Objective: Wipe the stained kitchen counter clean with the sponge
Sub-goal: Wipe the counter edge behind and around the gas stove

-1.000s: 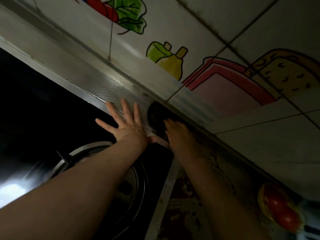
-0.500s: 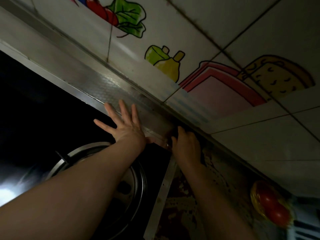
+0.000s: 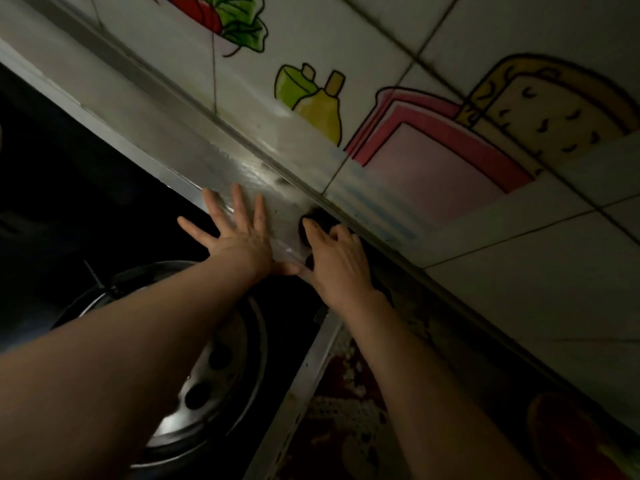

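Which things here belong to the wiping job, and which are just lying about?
For the job: sponge, right hand gripping it, left hand flat on the steel counter.
Just lying about: stove burner, picture tiles, blurred red-yellow thing.

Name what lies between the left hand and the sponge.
Head view: only bare steel ledge separates the flat left hand from the dark sponge under the right hand.

Dark sponge [image 3: 313,216] — cartoon-painted white tiles [image 3: 519,254].
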